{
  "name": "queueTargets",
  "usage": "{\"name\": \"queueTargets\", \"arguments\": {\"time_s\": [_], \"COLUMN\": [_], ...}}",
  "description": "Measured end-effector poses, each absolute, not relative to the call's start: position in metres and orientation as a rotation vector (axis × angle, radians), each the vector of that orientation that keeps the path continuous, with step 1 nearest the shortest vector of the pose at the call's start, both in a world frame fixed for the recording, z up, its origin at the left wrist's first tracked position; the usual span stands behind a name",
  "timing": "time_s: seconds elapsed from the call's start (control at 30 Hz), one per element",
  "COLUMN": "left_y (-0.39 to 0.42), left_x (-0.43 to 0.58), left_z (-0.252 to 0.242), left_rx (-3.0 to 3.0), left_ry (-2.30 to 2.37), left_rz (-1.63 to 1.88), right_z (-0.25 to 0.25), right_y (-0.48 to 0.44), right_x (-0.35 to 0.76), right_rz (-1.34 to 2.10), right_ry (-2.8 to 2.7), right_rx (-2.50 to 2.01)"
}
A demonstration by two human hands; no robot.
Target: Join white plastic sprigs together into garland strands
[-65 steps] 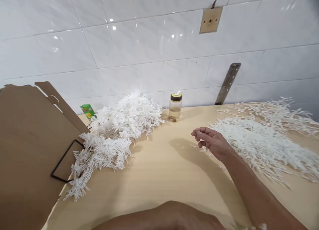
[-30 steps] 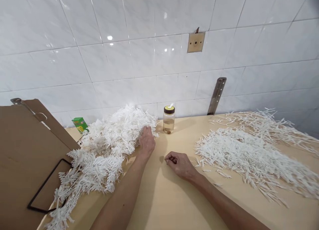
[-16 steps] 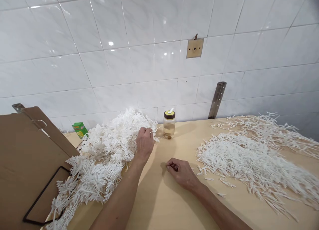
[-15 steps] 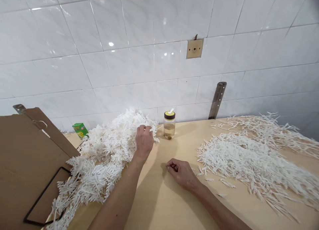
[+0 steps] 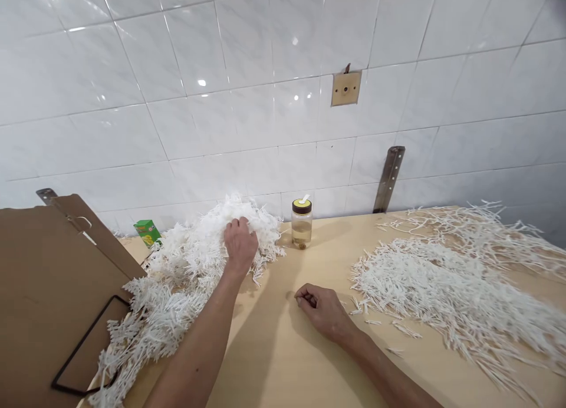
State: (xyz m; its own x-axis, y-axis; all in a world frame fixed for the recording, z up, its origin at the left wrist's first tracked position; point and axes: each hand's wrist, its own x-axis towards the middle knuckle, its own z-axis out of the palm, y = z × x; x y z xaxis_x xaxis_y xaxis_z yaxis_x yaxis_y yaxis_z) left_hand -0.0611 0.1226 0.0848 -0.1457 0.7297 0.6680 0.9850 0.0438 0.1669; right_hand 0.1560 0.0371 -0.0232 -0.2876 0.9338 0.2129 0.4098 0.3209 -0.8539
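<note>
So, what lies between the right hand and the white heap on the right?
A few loose white pieces lie there on the tabletop, as the head view shows.

Glossy, glazed-looking tiles (image 5: pixel 239 128) at 12 o'clock carry a dull, smooth wall plate (image 5: pixel 345 89) at 1 o'clock and a scuffed metal bracket (image 5: pixel 388 181) at 3. The smooth, satin, wood-look tabletop (image 5: pixel 274 361) at 6 o'clock bears bristly, matt sprigs (image 5: pixel 194 255) at 8 and rough, matt strands (image 5: pixel 442 284) at 4, their material unclear. Matt corrugated-type cardboard (image 5: pixel 48 290) and a shiny printed carton (image 5: pixel 148 232) sit near 9, a smooth, transparent jar (image 5: pixel 301 228) at 5.
</note>
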Motion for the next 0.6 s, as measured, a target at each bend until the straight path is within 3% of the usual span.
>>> {"name": "queueTargets", "arguments": {"time_s": [0.17, 0.33, 0.6], "left_y": [0.13, 0.123, 0.063], "left_x": [-0.081, -0.096, -0.076], "left_z": [0.136, 0.175, 0.155], "left_rx": [-1.47, -1.353, -1.824], "left_ry": [-1.797, -1.683, -2.022], "left_rz": [-1.201, -1.318, -1.106], "right_z": [-0.025, -0.023, -0.017], "right_y": [0.037, 0.038, 0.037], "right_x": [0.156, 0.156, 0.156], "right_rz": [0.902, 0.91, 0.91], "right_ry": [-1.84, -1.837, -1.852], "right_rx": [-1.202, -1.213, -1.226]}}
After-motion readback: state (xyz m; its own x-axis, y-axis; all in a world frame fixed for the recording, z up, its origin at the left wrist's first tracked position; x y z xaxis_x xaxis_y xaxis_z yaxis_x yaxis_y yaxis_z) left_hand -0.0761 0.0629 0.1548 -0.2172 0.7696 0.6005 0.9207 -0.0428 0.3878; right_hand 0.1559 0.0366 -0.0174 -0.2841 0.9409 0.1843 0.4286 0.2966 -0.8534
